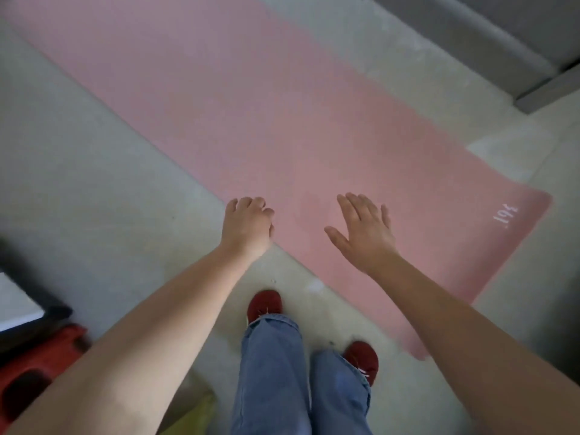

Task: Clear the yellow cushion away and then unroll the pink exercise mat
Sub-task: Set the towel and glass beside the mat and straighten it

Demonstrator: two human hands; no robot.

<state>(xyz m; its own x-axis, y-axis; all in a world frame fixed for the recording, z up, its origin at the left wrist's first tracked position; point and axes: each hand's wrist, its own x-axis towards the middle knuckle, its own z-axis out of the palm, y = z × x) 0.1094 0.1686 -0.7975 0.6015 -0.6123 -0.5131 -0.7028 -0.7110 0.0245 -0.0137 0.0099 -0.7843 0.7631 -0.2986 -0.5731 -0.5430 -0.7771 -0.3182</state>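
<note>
The pink exercise mat lies unrolled flat across the concrete floor, its near end by your red shoes. Your left hand hovers at the mat's long edge, fingers curled loosely, holding nothing. Your right hand is spread flat above the mat. A sliver of the yellow cushion shows at the floor's near edge.

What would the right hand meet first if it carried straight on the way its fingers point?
The right hand, open and palm down, points up-left along the pink exercise mat. Only flat mat surface lies along that line; nothing stands on it. Height above the mat is unclear.
</note>
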